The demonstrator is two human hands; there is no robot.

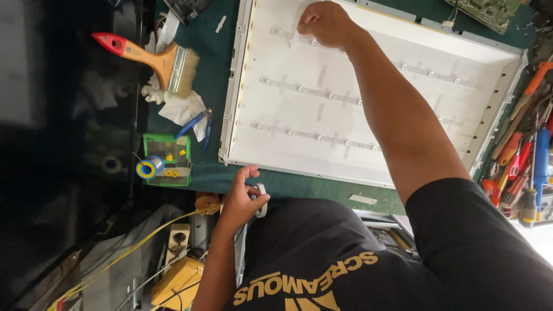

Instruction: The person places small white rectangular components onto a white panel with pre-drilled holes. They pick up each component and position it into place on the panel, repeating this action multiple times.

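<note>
Open white backlight tray [403,46] fills the upper centre of the frame, on the green table [299,187]. Three LED strips sit in rows. My right hand [325,23] is at the top strip [288,35], grip pinched on its pale film at the frame's top. My left hand [242,198], lower centre, holds a small white piece [262,201] loosely. Lower strips [314,137] look untouched; I judge this early.

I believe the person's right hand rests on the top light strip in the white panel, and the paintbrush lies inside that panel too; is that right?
Not quite: the paintbrush lies outside the panel, to its left on the green mat and partly on white cloth. The right hand does rest on the top light strip, as the head view shows.
</note>
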